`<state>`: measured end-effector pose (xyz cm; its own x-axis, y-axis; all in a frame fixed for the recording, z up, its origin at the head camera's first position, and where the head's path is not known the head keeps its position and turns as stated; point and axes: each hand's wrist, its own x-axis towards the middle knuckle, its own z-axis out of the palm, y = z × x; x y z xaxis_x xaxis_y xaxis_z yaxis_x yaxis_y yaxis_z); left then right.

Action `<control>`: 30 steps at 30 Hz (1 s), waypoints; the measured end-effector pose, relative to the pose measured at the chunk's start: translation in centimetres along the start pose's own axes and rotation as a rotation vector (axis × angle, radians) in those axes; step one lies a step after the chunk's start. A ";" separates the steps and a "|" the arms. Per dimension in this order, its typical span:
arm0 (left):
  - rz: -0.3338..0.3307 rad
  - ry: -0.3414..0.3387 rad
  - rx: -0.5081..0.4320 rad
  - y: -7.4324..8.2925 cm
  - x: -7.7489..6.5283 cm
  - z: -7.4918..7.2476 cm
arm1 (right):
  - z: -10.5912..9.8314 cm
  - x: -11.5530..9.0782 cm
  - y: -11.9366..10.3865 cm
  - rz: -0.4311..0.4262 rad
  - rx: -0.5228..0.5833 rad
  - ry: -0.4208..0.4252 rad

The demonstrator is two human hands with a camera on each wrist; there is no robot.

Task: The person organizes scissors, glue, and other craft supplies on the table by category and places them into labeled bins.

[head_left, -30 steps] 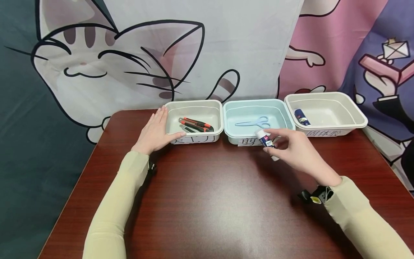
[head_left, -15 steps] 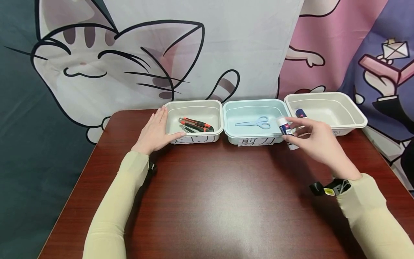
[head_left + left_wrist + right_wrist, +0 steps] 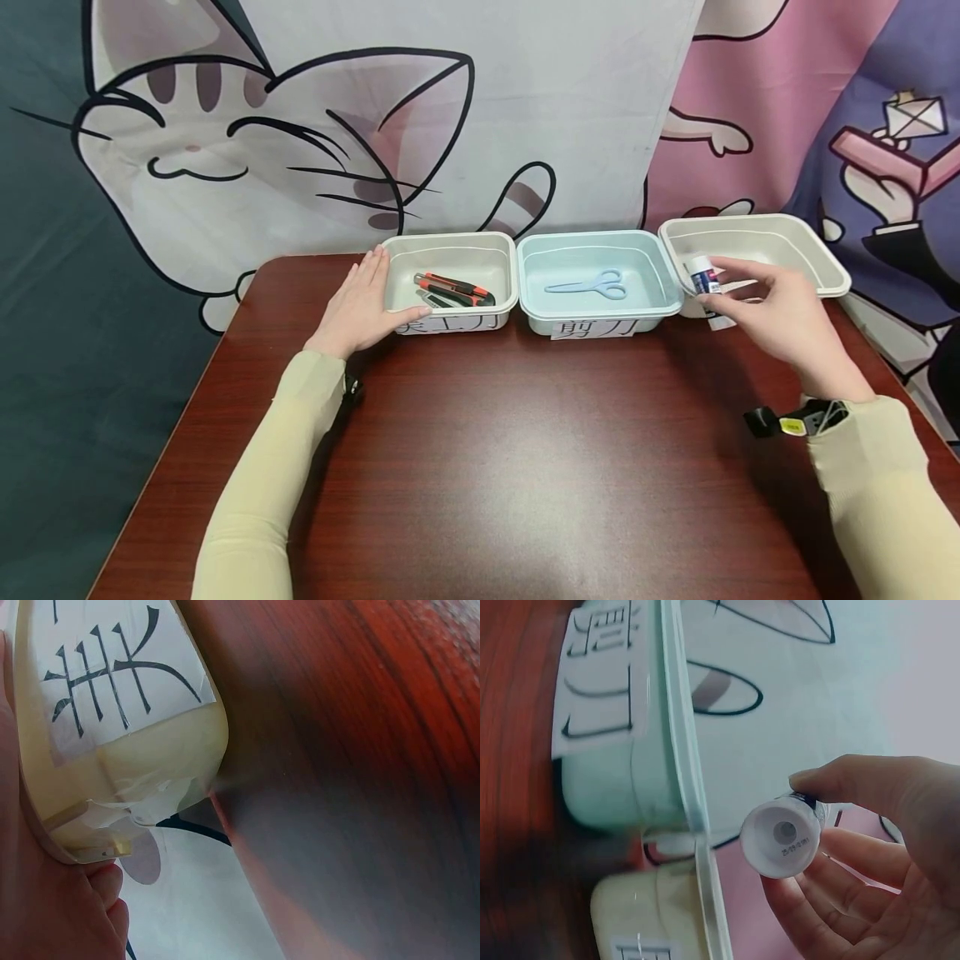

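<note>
My right hand [image 3: 791, 321] pinches a glue stick [image 3: 702, 273], white at one end with a dark blue label, between thumb and fingers. It overlaps the front left corner of the right cream bin [image 3: 787, 237] in the head view. In the right wrist view the round white end of the glue stick [image 3: 780, 836] faces the camera. My left hand [image 3: 360, 304] rests on the left corner of the left cream bin [image 3: 465, 242], fingers straight along its side and thumb along the front rim. That bin holds red-and-black utility knives [image 3: 453, 290].
Between the cream bins stands a light blue bin [image 3: 600, 243] with blue scissors [image 3: 592, 285] in it. Paper labels with characters mark the bin fronts, such as the scissors bin's label [image 3: 595, 328]. A cat-printed cloth [image 3: 585, 100] hangs behind the brown table [image 3: 510, 467].
My right hand has carried the glue stick rightward, from the blue bin's front to the right cream bin's corner. It now hides another glue stick lying in that bin. My left hand stays put.
</note>
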<state>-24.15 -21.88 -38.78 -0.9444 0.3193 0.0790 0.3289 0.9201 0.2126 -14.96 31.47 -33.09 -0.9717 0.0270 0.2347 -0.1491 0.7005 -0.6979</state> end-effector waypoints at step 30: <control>0.002 -0.003 0.009 0.1 -0.1 0.0 | -3.9 7.1 5.8 0.296 -0.081 0.030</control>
<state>-24.02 -21.86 -38.76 -0.9436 0.3220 0.0767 0.3310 0.9215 0.2033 -22.03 38.54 -32.82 -0.9647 0.2585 0.0501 0.1558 0.7136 -0.6830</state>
